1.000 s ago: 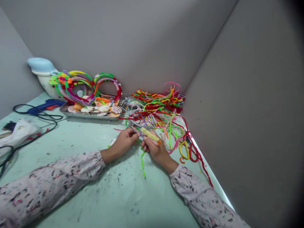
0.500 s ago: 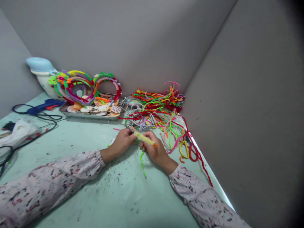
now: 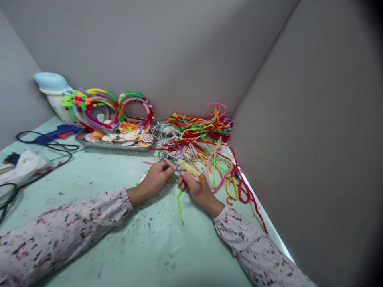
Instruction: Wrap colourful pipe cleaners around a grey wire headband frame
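Shell tray [image 3: 113, 146], blue glue gun [image 3: 58, 130]

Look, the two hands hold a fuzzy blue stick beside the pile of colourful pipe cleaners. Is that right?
Not blue: the fuzzy stick is yellow with an orange tip. The head view shows the left hand and right hand holding it beside the pile of colourful pipe cleaners.
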Motion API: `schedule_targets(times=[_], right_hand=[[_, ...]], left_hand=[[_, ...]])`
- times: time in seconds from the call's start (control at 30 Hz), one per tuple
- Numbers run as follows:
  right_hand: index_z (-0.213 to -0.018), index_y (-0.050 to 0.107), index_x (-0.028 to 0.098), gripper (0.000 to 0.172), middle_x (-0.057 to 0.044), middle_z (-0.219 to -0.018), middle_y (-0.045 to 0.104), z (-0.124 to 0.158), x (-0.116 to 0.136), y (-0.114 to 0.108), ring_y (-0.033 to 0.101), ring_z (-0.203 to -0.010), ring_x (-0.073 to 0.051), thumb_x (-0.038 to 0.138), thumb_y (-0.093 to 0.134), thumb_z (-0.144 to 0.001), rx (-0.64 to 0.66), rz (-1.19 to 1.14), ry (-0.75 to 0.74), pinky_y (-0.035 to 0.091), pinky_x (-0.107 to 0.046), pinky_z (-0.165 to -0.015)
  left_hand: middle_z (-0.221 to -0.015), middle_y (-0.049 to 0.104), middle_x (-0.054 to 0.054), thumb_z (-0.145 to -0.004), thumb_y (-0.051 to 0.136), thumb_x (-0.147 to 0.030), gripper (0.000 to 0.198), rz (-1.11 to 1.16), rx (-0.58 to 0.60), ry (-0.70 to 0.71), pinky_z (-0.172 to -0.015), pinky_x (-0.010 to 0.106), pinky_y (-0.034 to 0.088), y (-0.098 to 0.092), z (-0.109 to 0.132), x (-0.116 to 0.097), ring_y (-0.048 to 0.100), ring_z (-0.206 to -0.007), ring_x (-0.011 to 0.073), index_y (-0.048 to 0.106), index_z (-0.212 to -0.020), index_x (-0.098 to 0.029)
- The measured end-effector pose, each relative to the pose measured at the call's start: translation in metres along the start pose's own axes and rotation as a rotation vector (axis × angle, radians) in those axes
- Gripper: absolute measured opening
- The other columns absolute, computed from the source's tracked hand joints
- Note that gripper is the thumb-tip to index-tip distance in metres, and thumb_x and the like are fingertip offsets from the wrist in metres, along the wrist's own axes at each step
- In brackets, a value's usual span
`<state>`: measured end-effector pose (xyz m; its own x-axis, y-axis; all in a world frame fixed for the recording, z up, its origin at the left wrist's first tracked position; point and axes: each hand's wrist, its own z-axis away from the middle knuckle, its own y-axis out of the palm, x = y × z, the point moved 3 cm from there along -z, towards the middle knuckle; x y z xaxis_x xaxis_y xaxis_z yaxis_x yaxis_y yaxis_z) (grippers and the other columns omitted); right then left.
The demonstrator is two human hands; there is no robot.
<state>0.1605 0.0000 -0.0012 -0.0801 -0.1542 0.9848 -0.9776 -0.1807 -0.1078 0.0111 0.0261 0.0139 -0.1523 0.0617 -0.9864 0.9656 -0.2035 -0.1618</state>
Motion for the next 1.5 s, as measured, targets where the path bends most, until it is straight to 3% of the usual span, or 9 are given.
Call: schedule_targets(times=[0.6,0.9,1.5], right_hand=[[-0.099,0.054,0.022,0.015,-0.001,-0.078,0.065,0.0075,0.0045,0.0009,0.058,-0.066,-0.015,0.023,0.051,-0.085,0.05,0.175,-0.085,0.044,-0.026,-0.059],[-0.092,0.051,0.021,0.009,0.002,-0.068,0.062,0.0002,-0.0022,0.0006,0.054,-0.053,-0.012,0.026,0.049,-0.085,-0.002,-0.057,-0.001,0.041,-0.023,-0.049],[-0.092,0.053,0.02,0.009,0.002,-0.067,0.061,0.0031,0.0038,0.0009,0.055,-0.055,-0.012,0.025,0.047,-0.087,-0.025,0.076,-0.038,0.042,-0.022,-0.051]], left_hand=[[-0.051,0.047,-0.005,-0.067,0.053,-0.024,0.008,-0.057,-0.016,0.009,-0.047,0.022,0.031,-0.0008,0.0015,-0.0049,0.042,-0.049,0.0108,0.053,-0.064,-0.017],[-0.054,0.05,-0.005,-0.071,0.052,-0.026,0.011,-0.042,0.026,0.031,-0.049,0.022,0.034,0.0001,0.0007,0.001,0.046,-0.05,0.0111,0.056,-0.075,-0.016],[-0.051,0.047,-0.004,-0.074,0.054,-0.029,0.015,-0.216,-0.047,0.06,-0.045,0.022,0.026,-0.0027,-0.0018,0.0011,0.037,-0.048,0.0098,0.054,-0.065,-0.017]])
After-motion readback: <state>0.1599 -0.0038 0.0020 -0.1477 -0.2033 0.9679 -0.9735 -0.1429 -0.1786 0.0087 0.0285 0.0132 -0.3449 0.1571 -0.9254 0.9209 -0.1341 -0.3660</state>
